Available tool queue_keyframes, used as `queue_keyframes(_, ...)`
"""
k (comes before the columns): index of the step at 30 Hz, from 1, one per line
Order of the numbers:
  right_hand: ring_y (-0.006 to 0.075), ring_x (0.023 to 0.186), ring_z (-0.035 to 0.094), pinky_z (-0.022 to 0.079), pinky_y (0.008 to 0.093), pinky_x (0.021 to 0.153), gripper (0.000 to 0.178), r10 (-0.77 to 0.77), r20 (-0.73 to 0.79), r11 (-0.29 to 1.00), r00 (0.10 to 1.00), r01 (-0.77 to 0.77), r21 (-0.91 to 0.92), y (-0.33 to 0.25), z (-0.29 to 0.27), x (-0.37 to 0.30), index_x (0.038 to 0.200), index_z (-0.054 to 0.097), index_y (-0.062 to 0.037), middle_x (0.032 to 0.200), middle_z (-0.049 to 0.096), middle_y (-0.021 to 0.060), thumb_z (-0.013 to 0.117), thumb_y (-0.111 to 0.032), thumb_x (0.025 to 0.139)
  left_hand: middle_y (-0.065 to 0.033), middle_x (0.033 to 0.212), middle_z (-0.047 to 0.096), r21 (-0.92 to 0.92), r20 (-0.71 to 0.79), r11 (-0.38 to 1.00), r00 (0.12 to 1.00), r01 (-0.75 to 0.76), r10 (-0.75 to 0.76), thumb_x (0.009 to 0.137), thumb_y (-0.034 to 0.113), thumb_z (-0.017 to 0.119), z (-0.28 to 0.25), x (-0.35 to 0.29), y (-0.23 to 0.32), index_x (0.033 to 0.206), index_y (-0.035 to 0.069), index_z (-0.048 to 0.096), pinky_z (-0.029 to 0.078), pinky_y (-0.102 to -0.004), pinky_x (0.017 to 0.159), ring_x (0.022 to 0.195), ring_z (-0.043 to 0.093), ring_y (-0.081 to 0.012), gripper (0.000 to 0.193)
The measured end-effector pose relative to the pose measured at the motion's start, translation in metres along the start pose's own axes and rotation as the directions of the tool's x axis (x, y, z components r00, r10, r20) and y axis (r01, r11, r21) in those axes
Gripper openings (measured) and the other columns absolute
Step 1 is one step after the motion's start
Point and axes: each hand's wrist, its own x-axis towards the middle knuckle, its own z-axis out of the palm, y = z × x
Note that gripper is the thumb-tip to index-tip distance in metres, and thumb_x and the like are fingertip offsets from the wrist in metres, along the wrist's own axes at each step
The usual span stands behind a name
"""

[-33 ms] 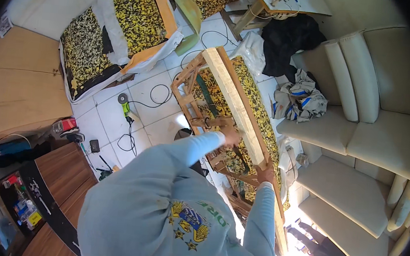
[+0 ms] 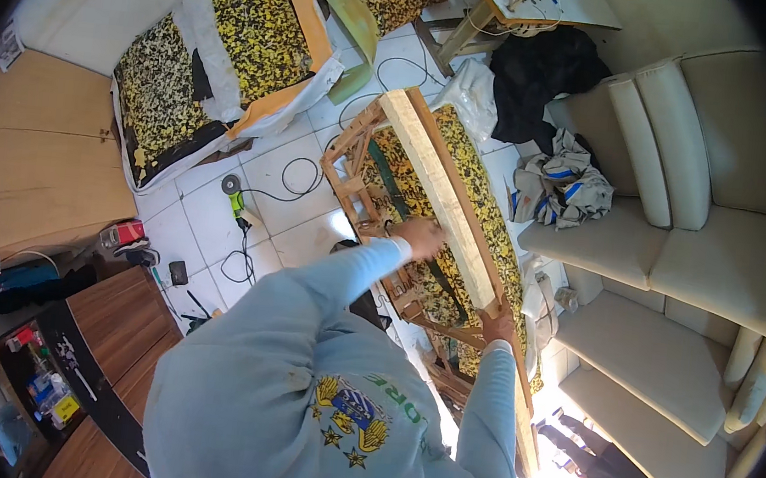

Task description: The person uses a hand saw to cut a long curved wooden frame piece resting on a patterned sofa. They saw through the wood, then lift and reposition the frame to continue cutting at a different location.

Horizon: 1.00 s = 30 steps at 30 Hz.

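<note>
The left hand [image 2: 420, 238] is being shifted slightly left and farther, its grip not being clearly shown. The pale board [image 2: 438, 194], already being supported along the wooden frame [image 2: 349, 186], is being held at its near end by the right hand [image 2: 499, 328]; whether fastening remains cannot be told.

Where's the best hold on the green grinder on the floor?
Probably around the grinder's slim green body, coming from the person's near side. It lies with the disc at its far end and its body running back toward the person, so that approach keeps fingers off the disc.
</note>
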Motion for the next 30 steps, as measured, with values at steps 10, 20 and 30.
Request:
queue_keyframes(10, 0.0393, 0.129, 0.067, 0.053, 0.0451, 0.111, 0.078, -0.059, 0.0, 0.998, 0.998, 0.059, -0.019, 0.003, -0.01, 0.009, 0.143, 0.067, -0.0039, 0.139, 0.069, 0.0233, 0.096, -0.036, 0.078, -0.0315, 0.162, 0.046, 0.274, -0.813, 0.959, 0.515, -0.074, 0.272, 0.084, 0.06, 0.086, -0.219, 0.063, 0.06, 0.156, -0.009, 0.042, 0.047, -0.0496, 0.116, 0.143, 0.054, -0.0425, 0.109)
queue_keyframes(20, 0.0405, 0.13, 0.065, 0.051, 0.047, 0.114, 0.076, -0.053, -0.035, 0.998, 0.998, 0.053, -0.016, 0.004, -0.009, -0.003, 0.143, 0.069, -0.006, 0.137, 0.069, 0.0241, 0.095, -0.036, 0.078, -0.0201, 0.136, 0.073, 0.175, -0.638, 0.976, 0.739, -0.132, 0.215, 0.087, 0.052, 0.087, -0.24, 0.087, 0.057, 0.148, -0.006, 0.056, 0.055, -0.0389, 0.107, 0.125, 0.071, -0.0285, 0.089)
queue_keyframes(30, 0.0435, 0.131, 0.062, 0.047, 0.0498, 0.117, 0.073, -0.049, -0.04, 0.998, 0.998, 0.047, -0.042, -0.005, -0.013, -0.011, 0.145, 0.067, -0.0068, 0.141, 0.066, 0.0255, 0.092, -0.028, 0.08, -0.0153, 0.136, 0.073, 0.129, -0.6, 0.963, 0.755, -0.236, 0.265, 0.093, 0.046, 0.084, -0.244, 0.094, 0.043, 0.147, -0.003, 0.055, 0.056, -0.0361, 0.105, 0.121, 0.072, -0.0251, 0.078)
